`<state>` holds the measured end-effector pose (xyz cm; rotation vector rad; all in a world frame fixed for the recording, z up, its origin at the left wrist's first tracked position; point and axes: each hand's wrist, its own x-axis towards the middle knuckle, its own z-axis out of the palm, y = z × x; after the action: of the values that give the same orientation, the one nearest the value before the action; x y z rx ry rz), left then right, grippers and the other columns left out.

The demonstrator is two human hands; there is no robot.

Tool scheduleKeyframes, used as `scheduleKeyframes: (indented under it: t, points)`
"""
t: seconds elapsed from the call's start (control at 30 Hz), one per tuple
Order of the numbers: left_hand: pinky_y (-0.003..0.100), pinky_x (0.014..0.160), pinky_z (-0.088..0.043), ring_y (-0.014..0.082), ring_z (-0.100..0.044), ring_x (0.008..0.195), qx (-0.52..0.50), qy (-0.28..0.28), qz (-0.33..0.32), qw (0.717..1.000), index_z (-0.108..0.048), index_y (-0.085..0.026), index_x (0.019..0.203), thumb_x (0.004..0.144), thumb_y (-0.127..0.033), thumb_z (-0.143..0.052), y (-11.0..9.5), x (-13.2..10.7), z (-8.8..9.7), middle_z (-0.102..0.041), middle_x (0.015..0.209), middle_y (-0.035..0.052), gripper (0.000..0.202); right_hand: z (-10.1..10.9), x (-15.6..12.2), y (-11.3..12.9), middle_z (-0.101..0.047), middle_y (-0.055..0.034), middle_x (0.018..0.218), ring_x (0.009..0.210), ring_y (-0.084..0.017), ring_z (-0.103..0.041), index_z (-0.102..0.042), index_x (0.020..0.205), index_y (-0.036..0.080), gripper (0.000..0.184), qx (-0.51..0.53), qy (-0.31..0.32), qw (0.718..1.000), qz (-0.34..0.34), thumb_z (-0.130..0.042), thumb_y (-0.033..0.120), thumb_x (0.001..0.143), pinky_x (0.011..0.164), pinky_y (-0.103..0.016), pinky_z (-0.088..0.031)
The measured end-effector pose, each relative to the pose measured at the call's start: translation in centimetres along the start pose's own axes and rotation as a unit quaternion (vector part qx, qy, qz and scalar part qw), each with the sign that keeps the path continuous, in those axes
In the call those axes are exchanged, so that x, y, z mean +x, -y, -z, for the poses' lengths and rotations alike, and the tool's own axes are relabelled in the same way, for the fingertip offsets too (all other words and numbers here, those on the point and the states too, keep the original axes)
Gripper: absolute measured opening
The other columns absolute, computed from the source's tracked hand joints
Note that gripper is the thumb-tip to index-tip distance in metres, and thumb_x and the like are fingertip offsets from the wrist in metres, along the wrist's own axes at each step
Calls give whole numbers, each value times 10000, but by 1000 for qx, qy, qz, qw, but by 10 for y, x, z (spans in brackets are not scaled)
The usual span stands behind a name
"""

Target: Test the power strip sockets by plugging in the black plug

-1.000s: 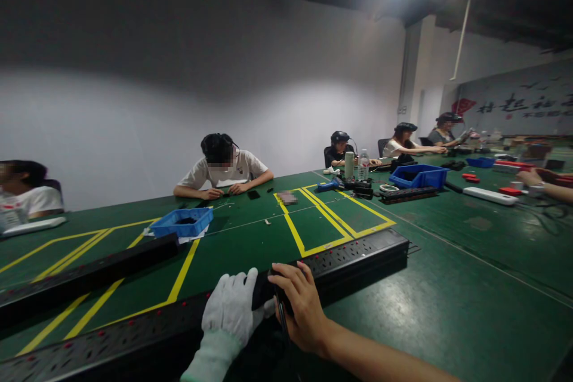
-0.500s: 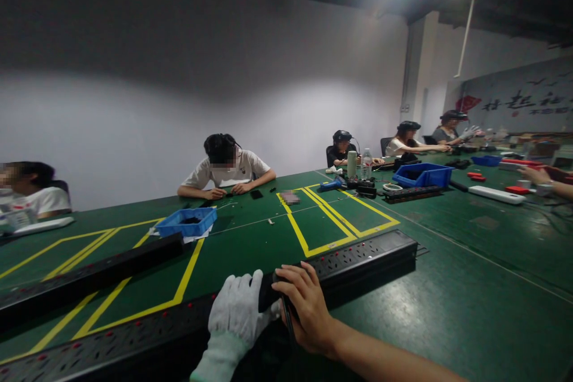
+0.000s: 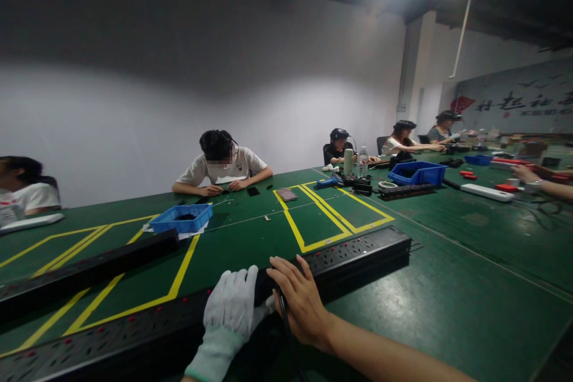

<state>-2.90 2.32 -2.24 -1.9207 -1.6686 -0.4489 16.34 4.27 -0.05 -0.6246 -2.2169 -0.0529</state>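
A long black power strip (image 3: 147, 329) with red switches and rows of sockets runs across the front of the green table. My left hand (image 3: 230, 304), in a white glove, has its fingers curled over the strip's middle part. Close beside it, my bare right hand (image 3: 301, 301) grips the same black part, fingers bent over the top. From under its thumb a black cable (image 3: 287, 331) hangs toward the table's near edge. To the right of my hands extends a socketed length (image 3: 362, 252); my hands hide whether both lengths are one piece.
A second power strip (image 3: 89, 265) lies at the left, near a light blue bin (image 3: 181, 219). Yellow tape (image 3: 179, 274) marks the table. Farther right are a dark blue bin (image 3: 416, 173), a bottle (image 3: 362, 161) and a white strip (image 3: 487, 192). Several co-workers sit around.
The view has shifted slightly, so everything sits a little farther left. Both hands keep their hold on the strip; the cable by my right thumb shows more clearly.
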Motion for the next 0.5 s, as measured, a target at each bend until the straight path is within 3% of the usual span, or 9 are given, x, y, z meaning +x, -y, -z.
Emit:
scheduleKeyframes:
  t: [0.27, 0.5]
  points:
    - [466, 1015, -373, 298, -607, 977, -17, -26, 2, 1000, -594, -88, 1204, 867, -682, -374, -2, 1, 3, -665, 1056, 166, 718, 10, 21, -31, -649, -57, 1243, 1177, -148, -590, -519, 1239, 229, 302, 27, 17, 997, 77, -477, 169, 946, 1093, -361, -346]
    - [480, 1030, -375, 305, -610, 1052, -16, -74, -2, 997, -597, -81, 1214, 894, -618, -396, -6, -4, -1, -661, 1127, 182, 656, 14, 19, -23, -669, -65, 1212, 1162, -165, -608, -509, 1246, 229, 315, 6, -42, 996, 81, -473, 141, 945, 1106, -404, -323]
